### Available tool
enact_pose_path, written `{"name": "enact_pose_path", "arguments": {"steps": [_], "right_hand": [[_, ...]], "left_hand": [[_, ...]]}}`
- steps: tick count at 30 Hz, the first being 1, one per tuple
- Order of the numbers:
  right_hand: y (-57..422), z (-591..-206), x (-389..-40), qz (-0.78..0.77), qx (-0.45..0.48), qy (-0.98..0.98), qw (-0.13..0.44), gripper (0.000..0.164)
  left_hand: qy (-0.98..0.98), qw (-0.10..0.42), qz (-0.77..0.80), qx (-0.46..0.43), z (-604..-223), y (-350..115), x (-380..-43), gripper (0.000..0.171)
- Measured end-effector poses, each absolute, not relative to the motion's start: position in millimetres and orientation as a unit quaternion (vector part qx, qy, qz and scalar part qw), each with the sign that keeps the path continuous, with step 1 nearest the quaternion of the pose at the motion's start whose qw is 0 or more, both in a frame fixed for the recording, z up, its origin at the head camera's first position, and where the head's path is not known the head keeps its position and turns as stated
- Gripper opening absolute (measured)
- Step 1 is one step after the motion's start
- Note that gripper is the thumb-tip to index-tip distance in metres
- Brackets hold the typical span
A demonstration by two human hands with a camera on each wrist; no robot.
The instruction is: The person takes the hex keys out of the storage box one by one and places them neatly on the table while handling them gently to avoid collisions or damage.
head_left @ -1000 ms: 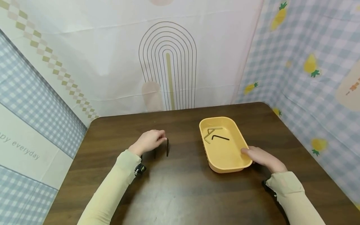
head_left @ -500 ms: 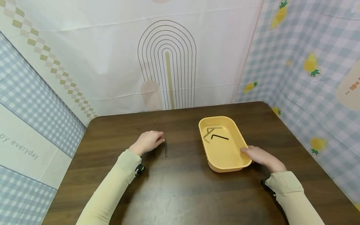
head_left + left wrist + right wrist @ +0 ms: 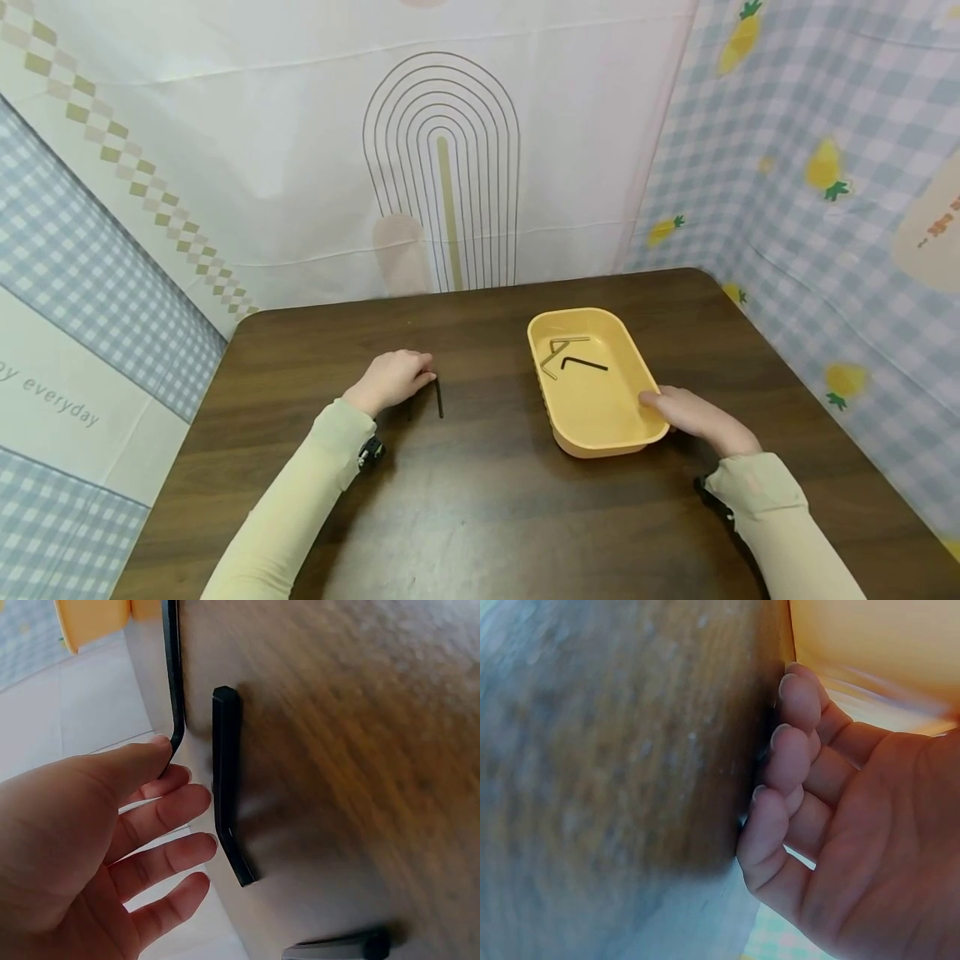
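Note:
My left hand (image 3: 392,379) pinches the short, bent end of a black hex key (image 3: 439,398) between thumb and index finger, over the left half of the table. In the left wrist view, its long arm points away past the thumb, and the other fingers are spread. Beside those fingers a thicker black hex key (image 3: 226,761) lies on the table, and part of another dark hex key (image 3: 337,946) shows at the bottom edge. My right hand (image 3: 693,414) grips the near right corner of a yellow plastic tray (image 3: 607,417), thumb over the rim, fingers underneath or outside.
Inside the tray, towards its far end, lie a black hex key (image 3: 585,363) and two brass-toned hex keys (image 3: 572,340) that overlap. The dark wooden table (image 3: 480,508) ends at the back against a white printed cloth (image 3: 315,183). Checked cloth (image 3: 795,217) hangs at the right.
The pinched hex key has shifted slightly down and its bend has dropped out of sight behind the fingertips. My right hand keeps its grip on the tray.

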State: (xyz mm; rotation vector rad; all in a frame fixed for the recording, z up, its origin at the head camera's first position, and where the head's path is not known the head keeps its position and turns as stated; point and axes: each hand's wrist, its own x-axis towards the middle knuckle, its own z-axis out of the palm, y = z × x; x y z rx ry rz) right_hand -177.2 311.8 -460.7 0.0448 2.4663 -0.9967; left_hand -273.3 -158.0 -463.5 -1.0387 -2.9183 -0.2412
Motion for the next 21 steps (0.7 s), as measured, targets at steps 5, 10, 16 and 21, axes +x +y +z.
{"name": "enact_pose_path", "arguments": {"steps": [5, 10, 16, 21], "right_hand": [[311.7, -460.8, -177.6, -0.361, 0.017, 0.901, 0.240, 0.049], [312.1, -459.9, -177.6, -0.362, 0.017, 0.901, 0.240, 0.050], [311.9, -459.7, -177.6, -0.360, 0.015, 0.903, 0.234, 0.048], [311.5, -458.9, -176.4, -0.362, 0.022, 0.901, 0.238, 0.050]], "left_hand": [[-0.940, 0.019, -0.060, -0.335, -463.9, -156.6, -271.8, 0.022], [-0.939, 0.028, -0.050, -0.338, -463.7, -154.6, -270.2, 0.021], [-0.939, 0.029, -0.053, -0.338, -462.1, -151.9, -269.5, 0.023], [-0.941, 0.022, -0.052, -0.334, -463.2, -151.2, -269.3, 0.024]]}}
